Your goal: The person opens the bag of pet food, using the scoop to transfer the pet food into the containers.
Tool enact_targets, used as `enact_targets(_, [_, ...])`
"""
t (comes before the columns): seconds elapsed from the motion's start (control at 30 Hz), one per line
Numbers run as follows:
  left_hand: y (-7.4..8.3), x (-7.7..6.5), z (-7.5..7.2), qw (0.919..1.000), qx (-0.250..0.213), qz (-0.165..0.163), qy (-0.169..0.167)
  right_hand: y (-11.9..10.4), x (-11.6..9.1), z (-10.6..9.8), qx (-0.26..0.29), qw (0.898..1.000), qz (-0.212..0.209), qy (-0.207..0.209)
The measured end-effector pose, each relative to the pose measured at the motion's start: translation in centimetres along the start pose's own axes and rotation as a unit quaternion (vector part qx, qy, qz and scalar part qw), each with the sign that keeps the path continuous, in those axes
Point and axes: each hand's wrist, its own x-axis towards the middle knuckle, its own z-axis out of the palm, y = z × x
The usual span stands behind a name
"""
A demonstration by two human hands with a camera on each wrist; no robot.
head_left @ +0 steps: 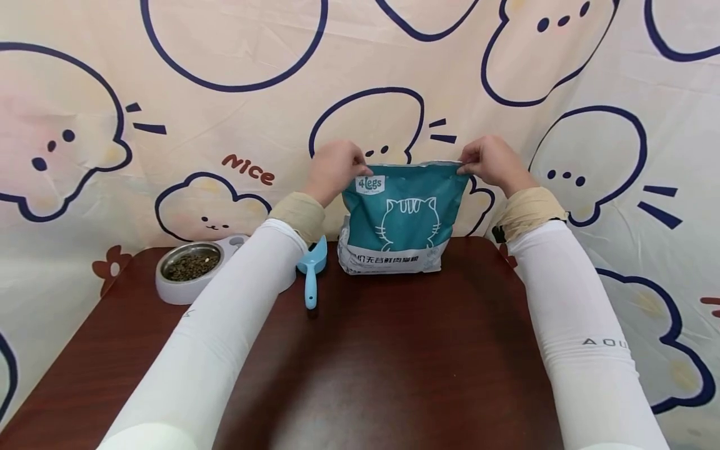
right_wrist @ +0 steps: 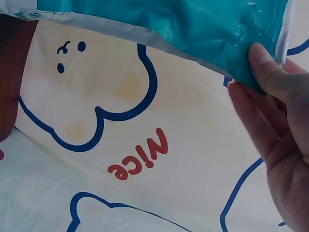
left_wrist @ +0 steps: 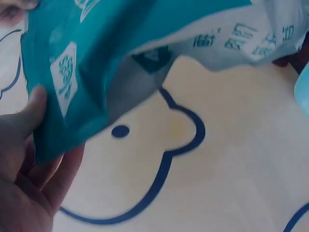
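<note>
A teal and white cat food bag (head_left: pixel 407 219) stands upright at the back of the table, its top edge stretched between both hands. My left hand (head_left: pixel 337 165) pinches the top left corner; in the left wrist view the thumb (left_wrist: pixel 36 104) lies on the teal front with the fingers behind. At the opposite top corner my right hand (head_left: pixel 495 161) pinches the bag, and the right wrist view shows its thumb (right_wrist: pixel 265 65) pressed on the front. A cat outline and white lettering mark the bag's front.
Left of the bag, a light blue scoop (head_left: pixel 311 275) leans by a white double feeder (head_left: pixel 174 290), partly hidden behind the left forearm. Brown kibble (head_left: pixel 194 264) fills its metal bowl. A patterned cloth (head_left: pixel 270 125) hangs right behind the dark red table (head_left: pixel 394 362).
</note>
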Motion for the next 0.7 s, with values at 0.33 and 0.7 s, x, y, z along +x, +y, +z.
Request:
enact_targets(0.33, [-2.5,-1.2,-0.2,0.999,-0.043,0.012,-0.007,-0.4,0.2,0.0,-0.021,0.999,0.027,-0.019])
enact_targets(0.7, [-8.3,-9.4,-4.4,0.9923,0.121,-0.024,-0.004,0.1,-2.6,1.1,-0.017,0.993,0.117,0.009])
